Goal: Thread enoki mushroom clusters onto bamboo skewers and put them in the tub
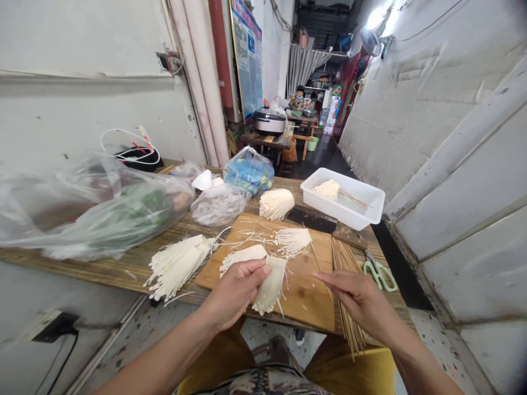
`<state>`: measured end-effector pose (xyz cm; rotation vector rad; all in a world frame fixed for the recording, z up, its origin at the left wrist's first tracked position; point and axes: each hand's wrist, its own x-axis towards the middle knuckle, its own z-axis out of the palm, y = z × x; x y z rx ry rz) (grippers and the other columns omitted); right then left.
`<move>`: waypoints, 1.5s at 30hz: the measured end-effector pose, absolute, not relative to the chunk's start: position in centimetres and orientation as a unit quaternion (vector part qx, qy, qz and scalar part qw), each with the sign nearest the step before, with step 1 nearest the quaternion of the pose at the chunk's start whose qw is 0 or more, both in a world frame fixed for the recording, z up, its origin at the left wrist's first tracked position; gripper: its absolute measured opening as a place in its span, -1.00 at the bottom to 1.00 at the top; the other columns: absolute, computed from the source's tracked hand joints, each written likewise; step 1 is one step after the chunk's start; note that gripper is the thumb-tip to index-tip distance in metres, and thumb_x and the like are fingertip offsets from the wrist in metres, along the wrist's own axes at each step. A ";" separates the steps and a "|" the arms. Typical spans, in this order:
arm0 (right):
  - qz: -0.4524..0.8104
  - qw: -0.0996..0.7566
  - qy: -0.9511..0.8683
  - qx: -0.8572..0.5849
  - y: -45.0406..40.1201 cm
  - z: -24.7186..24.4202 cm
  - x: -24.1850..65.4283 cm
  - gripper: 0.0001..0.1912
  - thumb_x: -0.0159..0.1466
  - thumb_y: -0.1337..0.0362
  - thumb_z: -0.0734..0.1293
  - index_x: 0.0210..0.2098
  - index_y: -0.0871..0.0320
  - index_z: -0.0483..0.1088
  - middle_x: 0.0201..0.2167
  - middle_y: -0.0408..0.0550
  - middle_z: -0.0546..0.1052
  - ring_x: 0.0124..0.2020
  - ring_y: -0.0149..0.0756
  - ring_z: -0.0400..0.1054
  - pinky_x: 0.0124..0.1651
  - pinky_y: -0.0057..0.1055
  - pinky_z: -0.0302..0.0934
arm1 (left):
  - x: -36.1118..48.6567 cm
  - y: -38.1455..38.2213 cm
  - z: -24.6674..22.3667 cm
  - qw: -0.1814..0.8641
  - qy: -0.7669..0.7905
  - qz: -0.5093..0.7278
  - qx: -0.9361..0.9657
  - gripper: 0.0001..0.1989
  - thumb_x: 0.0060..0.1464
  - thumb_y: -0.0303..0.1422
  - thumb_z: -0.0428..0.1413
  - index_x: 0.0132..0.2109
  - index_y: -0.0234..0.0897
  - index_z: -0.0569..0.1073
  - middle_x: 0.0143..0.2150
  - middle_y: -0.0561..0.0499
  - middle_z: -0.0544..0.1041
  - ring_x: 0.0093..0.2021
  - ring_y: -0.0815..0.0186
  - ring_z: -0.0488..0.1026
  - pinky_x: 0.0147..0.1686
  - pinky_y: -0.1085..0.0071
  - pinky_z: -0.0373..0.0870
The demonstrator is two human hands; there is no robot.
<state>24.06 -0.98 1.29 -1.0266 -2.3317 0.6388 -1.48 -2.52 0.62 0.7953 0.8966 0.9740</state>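
My left hand [241, 288] pinches a flat bunch of enoki mushrooms [272, 285] between thumb and fingers, just over the wooden cutting board [302, 304]. My right hand [360, 299] is closed at the board's right edge, fingers pressed together around a thin bamboo skewer [313, 251] that slants past the fingertips. Two more flat enoki portions lie on the board, one at the back [293, 241] and one partly behind my left hand [245, 255]. A pile of bamboo skewers [343, 260] lies beside the board, partly under my right hand.
Green-handled scissors [381, 275] and a cleaver [313, 218] lie at the right. A white plastic tub [349, 216] holds skewered enoki. Larger enoki bunches stand behind [276, 204] and left of the board [181, 263]. Plastic bags [123, 214] crowd the left. A person sits far back.
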 end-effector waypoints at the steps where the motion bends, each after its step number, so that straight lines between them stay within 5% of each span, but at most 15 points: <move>1: 0.236 0.256 -0.859 -0.377 -1.0 1.3 24.0 -0.63 0.36 0.37 0.11 0.01 0.03 0.44 -0.36 -0.07 0.54 -0.39 -0.37 0.38 -0.36 -0.44 0.23 | -1.5 -2.5 0.6 0.717 0.406 0.437 0.362 -0.63 -0.07 -0.13 0.25 -0.22 -0.35 0.59 -0.32 -0.11 0.60 -0.33 0.27 0.49 -0.28 0.41 0.38; 8: 0.246 0.277 -0.857 -0.358 -0.9 1.3 23.3 -0.65 0.35 0.37 0.13 -0.01 0.03 0.46 -0.48 -0.13 0.49 -0.47 -0.40 0.35 -0.41 -0.48 0.22 | -1.3 -2.7 0.8 0.716 0.415 0.427 0.364 -0.64 -0.13 -0.12 0.28 -0.28 -0.33 0.61 -0.40 -0.08 0.59 -0.40 0.29 0.47 -0.33 0.44 0.35; 16: 0.295 0.289 -0.821 -0.396 -1.3 0.8 21.1 -0.71 0.32 0.38 0.17 -0.07 0.10 0.46 -0.22 -0.05 0.57 -0.23 -0.34 0.45 -0.16 -0.42 0.29 | 0.5 -2.8 0.0 0.737 0.390 0.419 0.359 -0.68 -0.12 -0.16 0.28 -0.29 -0.34 0.61 -0.46 -0.04 0.57 -0.45 0.33 0.42 -0.33 0.44 0.32; 19: 0.287 0.286 -0.810 -0.424 -1.5 0.6 20.3 -0.80 0.33 0.30 0.17 -0.19 0.14 0.43 -0.37 -0.08 0.56 -0.37 -0.35 0.43 -0.28 -0.46 0.29 | 1.2 -2.8 -0.5 0.742 0.377 0.424 0.358 -0.68 -0.09 -0.15 0.26 -0.30 -0.34 0.61 -0.48 -0.01 0.55 -0.49 0.38 0.37 -0.38 0.46 0.30; 24: 0.274 0.325 -0.795 -0.432 -1.9 -0.1 20.2 -0.67 0.32 0.20 0.19 0.00 0.17 0.40 -0.49 -0.09 0.53 -0.51 -0.35 0.40 -0.45 -0.51 0.29 | 1.5 -2.9 -1.2 0.713 0.368 0.450 0.391 -0.65 -0.01 -0.15 0.20 -0.17 -0.33 0.58 -0.36 -0.03 0.59 -0.39 0.34 0.45 -0.33 0.45 0.34; 28: 0.267 0.374 -0.763 -0.456 -2.1 -1.2 21.5 -0.69 0.25 0.14 0.27 -0.15 0.18 0.52 -0.43 -0.04 0.60 -0.51 -0.34 0.46 -0.46 -0.56 0.36 | -0.9 -3.0 -2.6 0.582 0.443 0.506 0.457 -0.52 0.00 -0.23 0.20 0.09 -0.24 0.45 0.02 -0.12 0.54 0.04 0.17 0.44 0.01 0.29 0.33; 34: 0.242 0.360 -0.703 -0.563 -2.5 -3.4 25.4 -0.63 0.17 0.09 0.33 -0.12 0.15 0.54 -0.22 -0.04 0.62 -0.31 -0.24 0.54 -0.26 -0.54 0.43 | -12.3 -3.4 -6.2 0.131 0.747 0.450 0.472 -0.65 0.05 -0.17 0.07 -0.09 -0.23 0.55 -0.03 -0.05 0.57 -0.03 0.17 0.47 0.05 0.25 0.33; 38: 0.232 0.348 -0.692 -0.589 -2.3 -4.5 26.9 -0.58 0.10 0.03 0.37 -0.14 0.13 0.56 -0.23 -0.04 0.62 -0.32 -0.20 0.55 -0.31 -0.55 0.44 | -19.5 -3.8 -7.6 0.070 0.811 0.394 0.426 -0.62 0.03 -0.21 0.02 -0.10 -0.31 0.55 -0.08 -0.16 0.58 -0.15 0.10 0.51 -0.06 0.19 0.38; 45: 0.257 0.351 -0.670 -0.601 -2.4 -4.6 26.5 -0.58 0.11 0.04 0.37 -0.11 0.14 0.54 -0.30 -0.08 0.63 -0.33 -0.25 0.55 -0.27 -0.57 0.43 | -22.1 -2.4 -9.0 0.053 0.839 0.302 0.449 -0.64 0.00 -0.22 0.04 -0.13 -0.28 0.57 -0.08 -0.14 0.58 -0.07 0.09 0.48 -0.03 0.27 0.33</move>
